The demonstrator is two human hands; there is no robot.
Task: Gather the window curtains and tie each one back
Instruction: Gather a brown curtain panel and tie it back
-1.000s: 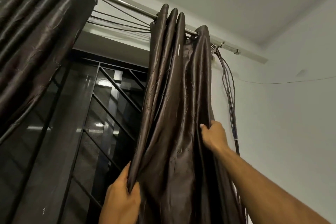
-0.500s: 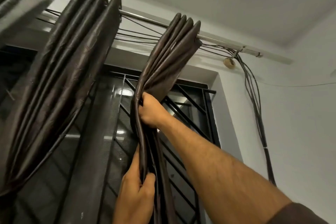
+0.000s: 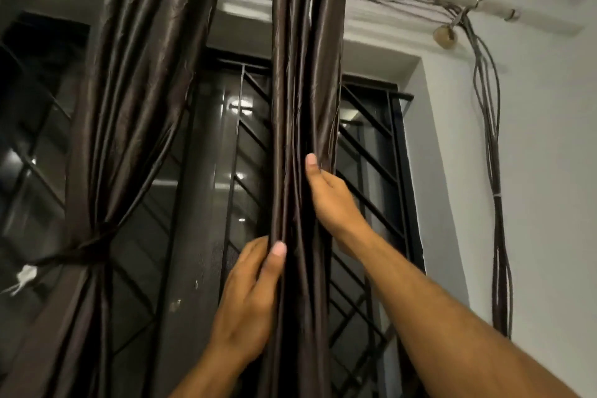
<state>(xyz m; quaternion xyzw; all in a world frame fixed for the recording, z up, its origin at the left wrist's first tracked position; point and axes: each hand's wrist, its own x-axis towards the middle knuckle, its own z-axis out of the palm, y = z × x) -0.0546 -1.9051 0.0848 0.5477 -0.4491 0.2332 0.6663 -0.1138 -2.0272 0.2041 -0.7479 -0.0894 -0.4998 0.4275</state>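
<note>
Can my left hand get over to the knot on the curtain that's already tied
Probably yes. The left hand grips the gathered curtain, and only window grille lies between it and the knot; it would have to release its grip first.

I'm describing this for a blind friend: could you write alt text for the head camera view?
Two bare hands bunch a dark brown curtain before a barred window: left hand low, right hand higher. To its left, another curtain is already tied back.
</note>
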